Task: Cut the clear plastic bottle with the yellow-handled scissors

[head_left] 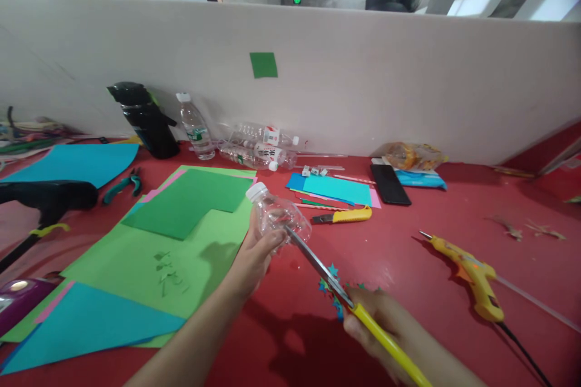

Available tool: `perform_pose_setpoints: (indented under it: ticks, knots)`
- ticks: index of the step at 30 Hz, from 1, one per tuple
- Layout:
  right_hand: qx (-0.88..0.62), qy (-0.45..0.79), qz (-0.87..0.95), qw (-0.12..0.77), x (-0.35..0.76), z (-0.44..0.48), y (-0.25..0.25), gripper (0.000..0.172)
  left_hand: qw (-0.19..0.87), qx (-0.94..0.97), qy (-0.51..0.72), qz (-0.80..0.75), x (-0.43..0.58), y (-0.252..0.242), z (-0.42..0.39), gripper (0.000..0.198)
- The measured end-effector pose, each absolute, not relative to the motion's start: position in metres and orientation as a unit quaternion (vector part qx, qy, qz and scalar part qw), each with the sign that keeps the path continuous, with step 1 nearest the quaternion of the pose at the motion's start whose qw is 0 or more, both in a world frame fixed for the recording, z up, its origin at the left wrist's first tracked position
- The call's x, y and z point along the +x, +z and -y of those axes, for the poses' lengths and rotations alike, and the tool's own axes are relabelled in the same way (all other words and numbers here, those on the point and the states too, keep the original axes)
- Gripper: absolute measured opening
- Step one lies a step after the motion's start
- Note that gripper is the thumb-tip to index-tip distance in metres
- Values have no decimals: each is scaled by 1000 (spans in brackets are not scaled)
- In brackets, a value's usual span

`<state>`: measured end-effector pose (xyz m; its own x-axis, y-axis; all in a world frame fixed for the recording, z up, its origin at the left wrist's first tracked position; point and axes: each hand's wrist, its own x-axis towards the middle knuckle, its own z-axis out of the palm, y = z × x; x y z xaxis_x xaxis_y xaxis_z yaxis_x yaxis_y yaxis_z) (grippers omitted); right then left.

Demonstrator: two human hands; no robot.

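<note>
Currently left hand (254,256) grips clear capped bottle piece (278,213); right hand (385,310) grasps yellow-handled scissors (333,284), tips at the piece's side.

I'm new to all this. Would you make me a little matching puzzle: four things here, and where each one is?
Things
1. Clear bottle piece
2. Scissors
3. Yellow glue gun
4. Small green square

Places
A. Lying on the red table
B. Held in the left hand
C. On the white partition
D. Held in the right hand

Pairs: 1-B, 2-D, 3-A, 4-C
</note>
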<state>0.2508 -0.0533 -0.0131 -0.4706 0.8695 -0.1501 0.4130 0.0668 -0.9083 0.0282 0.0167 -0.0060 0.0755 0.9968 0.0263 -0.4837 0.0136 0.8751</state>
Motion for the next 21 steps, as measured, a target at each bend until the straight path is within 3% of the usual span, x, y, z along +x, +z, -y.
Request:
perform_pose_setpoints:
  ticks: [8, 21]
  knots:
    - [-466, 536, 673, 206, 249, 56, 7, 54, 617, 420, 570, -342, 24, -12, -17, 71]
    - [-455, 514, 691, 227, 251, 53, -16, 52, 605, 427, 571, -355, 23, -12, -18, 67]
